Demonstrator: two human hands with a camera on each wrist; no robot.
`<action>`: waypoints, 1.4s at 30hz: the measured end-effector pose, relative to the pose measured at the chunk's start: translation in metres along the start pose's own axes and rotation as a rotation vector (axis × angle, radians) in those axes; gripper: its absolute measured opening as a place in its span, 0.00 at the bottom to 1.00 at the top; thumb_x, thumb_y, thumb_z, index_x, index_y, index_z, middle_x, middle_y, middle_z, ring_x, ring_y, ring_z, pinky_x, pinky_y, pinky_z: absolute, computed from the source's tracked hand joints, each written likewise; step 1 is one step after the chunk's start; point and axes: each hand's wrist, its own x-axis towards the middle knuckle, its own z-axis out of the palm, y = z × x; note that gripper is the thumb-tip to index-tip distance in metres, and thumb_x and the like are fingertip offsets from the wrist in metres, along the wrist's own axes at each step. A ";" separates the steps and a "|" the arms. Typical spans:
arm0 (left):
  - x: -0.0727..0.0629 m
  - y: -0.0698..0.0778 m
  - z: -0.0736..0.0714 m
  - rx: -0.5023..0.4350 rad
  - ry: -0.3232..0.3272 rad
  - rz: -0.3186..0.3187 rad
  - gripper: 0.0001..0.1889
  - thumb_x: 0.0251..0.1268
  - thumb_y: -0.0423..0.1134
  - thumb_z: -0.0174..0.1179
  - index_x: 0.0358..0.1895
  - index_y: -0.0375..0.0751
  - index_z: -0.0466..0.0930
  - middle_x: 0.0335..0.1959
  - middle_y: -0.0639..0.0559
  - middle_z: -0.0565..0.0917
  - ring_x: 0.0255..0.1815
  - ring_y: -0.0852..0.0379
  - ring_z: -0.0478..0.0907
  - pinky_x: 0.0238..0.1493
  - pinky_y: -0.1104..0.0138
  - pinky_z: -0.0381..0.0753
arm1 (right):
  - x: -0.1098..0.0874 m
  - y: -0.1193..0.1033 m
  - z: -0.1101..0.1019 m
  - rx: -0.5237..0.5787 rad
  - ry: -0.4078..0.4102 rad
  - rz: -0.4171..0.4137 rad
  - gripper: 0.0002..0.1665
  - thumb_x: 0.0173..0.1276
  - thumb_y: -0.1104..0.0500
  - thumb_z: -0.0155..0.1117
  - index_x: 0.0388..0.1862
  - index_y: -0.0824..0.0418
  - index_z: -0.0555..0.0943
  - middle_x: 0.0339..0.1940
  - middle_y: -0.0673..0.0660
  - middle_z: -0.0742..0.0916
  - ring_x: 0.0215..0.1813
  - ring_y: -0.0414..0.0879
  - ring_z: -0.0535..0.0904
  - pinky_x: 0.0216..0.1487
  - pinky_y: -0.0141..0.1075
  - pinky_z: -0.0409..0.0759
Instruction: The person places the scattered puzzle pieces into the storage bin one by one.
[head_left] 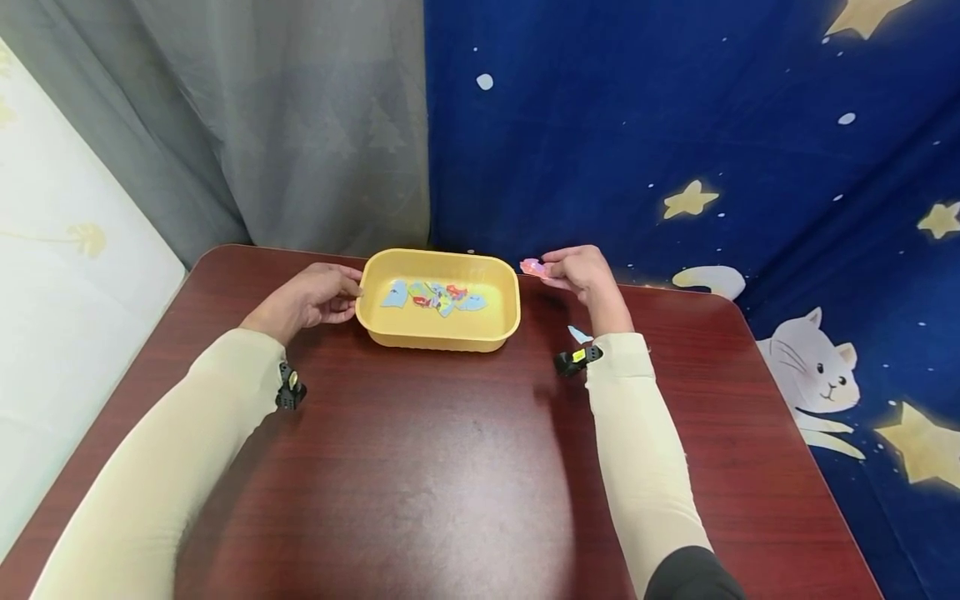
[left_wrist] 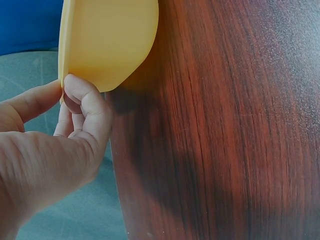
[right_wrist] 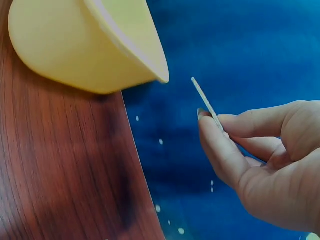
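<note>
A yellow plastic bin [head_left: 438, 340] stands near the table's far edge, with several flat, colourful puzzle-like pieces [head_left: 471, 302] lying on its bottom. My left hand [head_left: 324, 293] pinches the bin's left rim between thumb and fingers, as the left wrist view shows up close. Just off the bin's right end, my right hand [head_left: 581, 271] pinches a thin pink and red piece [head_left: 534, 267] by its edge. The right wrist view shows this piece [right_wrist: 207, 103] edge-on, apart from the bin [right_wrist: 70, 50].
One light blue piece [head_left: 579, 334] lies on the dark red wooden table [head_left: 420, 467] beside the right wrist, partly hidden by the sleeve. Behind the table hang a grey curtain [head_left: 322, 125] and a blue one [head_left: 600, 125] with stars.
</note>
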 end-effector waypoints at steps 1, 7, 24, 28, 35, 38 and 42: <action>0.000 0.000 0.000 0.000 0.000 -0.001 0.22 0.70 0.32 0.53 0.65 0.42 0.64 0.30 0.51 0.78 0.24 0.59 0.76 0.34 0.69 0.84 | 0.001 0.000 0.003 0.005 -0.005 -0.002 0.26 0.60 0.82 0.53 0.59 0.77 0.75 0.31 0.58 0.84 0.27 0.40 0.82 0.32 0.31 0.85; 0.000 0.000 0.001 -0.003 0.002 -0.001 0.21 0.70 0.31 0.53 0.65 0.41 0.63 0.29 0.52 0.78 0.23 0.60 0.76 0.32 0.69 0.83 | 0.000 -0.001 0.022 -0.027 -0.051 -0.002 0.27 0.61 0.81 0.56 0.60 0.74 0.75 0.41 0.62 0.82 0.28 0.41 0.82 0.35 0.32 0.85; 0.002 0.000 0.001 -0.005 -0.003 0.000 0.22 0.70 0.31 0.52 0.65 0.40 0.65 0.28 0.53 0.79 0.23 0.60 0.76 0.35 0.69 0.83 | 0.004 0.009 0.068 -0.104 -0.109 -0.015 0.21 0.60 0.75 0.64 0.54 0.69 0.81 0.47 0.64 0.83 0.34 0.43 0.82 0.40 0.34 0.85; 0.001 0.000 0.001 -0.008 -0.008 0.003 0.21 0.70 0.31 0.52 0.65 0.40 0.64 0.28 0.53 0.79 0.23 0.60 0.76 0.33 0.69 0.83 | 0.004 0.013 0.078 -0.108 -0.135 -0.013 0.22 0.60 0.76 0.64 0.55 0.69 0.80 0.48 0.64 0.84 0.33 0.43 0.82 0.44 0.39 0.85; 0.002 0.000 0.002 -0.014 -0.007 0.005 0.21 0.70 0.31 0.53 0.64 0.40 0.65 0.27 0.53 0.79 0.23 0.61 0.76 0.32 0.70 0.83 | 0.003 0.015 0.094 -0.167 -0.165 -0.011 0.24 0.59 0.76 0.64 0.56 0.69 0.80 0.41 0.61 0.86 0.36 0.43 0.81 0.48 0.41 0.84; 0.001 0.000 0.002 -0.012 -0.002 0.001 0.22 0.70 0.31 0.53 0.65 0.40 0.64 0.28 0.53 0.79 0.22 0.60 0.76 0.32 0.69 0.83 | 0.002 0.016 0.101 -0.185 -0.181 -0.006 0.24 0.58 0.76 0.65 0.56 0.69 0.80 0.39 0.60 0.86 0.37 0.45 0.82 0.45 0.39 0.85; 0.001 -0.001 0.001 -0.009 0.001 0.001 0.21 0.70 0.31 0.53 0.64 0.40 0.65 0.28 0.53 0.79 0.22 0.60 0.76 0.32 0.69 0.83 | 0.002 0.020 0.111 -0.193 -0.194 -0.007 0.24 0.58 0.76 0.64 0.55 0.69 0.81 0.39 0.62 0.86 0.36 0.45 0.81 0.39 0.35 0.85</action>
